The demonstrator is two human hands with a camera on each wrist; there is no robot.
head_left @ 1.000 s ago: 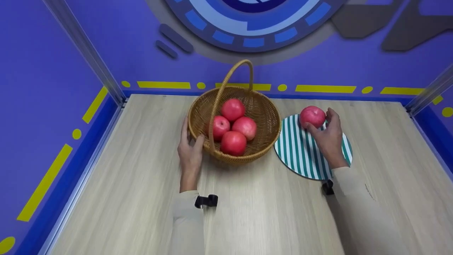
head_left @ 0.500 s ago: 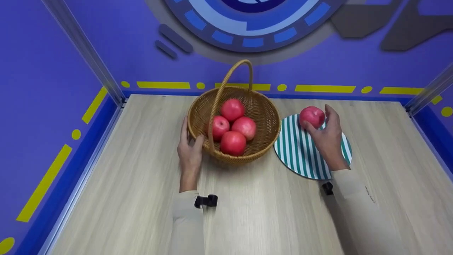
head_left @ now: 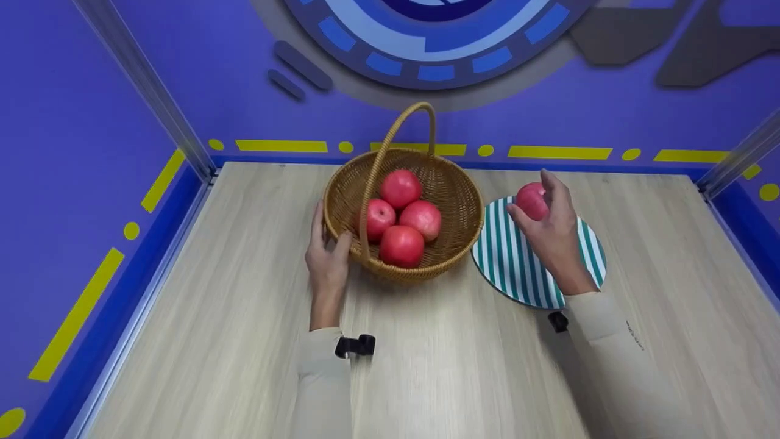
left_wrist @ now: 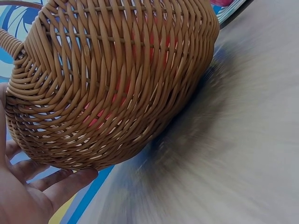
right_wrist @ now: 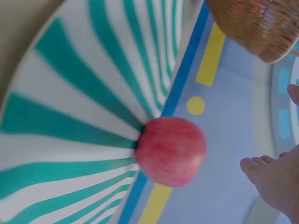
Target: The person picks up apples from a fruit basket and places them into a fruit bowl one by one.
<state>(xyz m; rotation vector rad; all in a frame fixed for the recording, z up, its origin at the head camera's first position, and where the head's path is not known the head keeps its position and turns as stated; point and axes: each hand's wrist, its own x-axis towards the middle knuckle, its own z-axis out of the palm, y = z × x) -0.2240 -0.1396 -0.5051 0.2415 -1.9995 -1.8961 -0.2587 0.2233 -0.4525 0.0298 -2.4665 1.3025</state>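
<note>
A brown wicker basket with a tall arched handle holds several red apples. My left hand grips its left side, thumb at the rim; in the left wrist view the fingers support the woven wall from outside. On the right, a red apple sits near the far edge of a round green-and-white striped mat. Above it is my right hand, thumb and fingers spread, hiding part of the apple. The right wrist view shows a gap between this hand and the apple.
Everything stands on a pale wooden table. A blue-purple printed panel rises behind it, with side panels at left and right. The basket's right rim comes close to the mat's left edge.
My right hand, earlier with thumb and fingers around the apple, has lifted off and shifted slightly left and away from me. The apple stays on the mat. My left hand and the basket have not moved.
</note>
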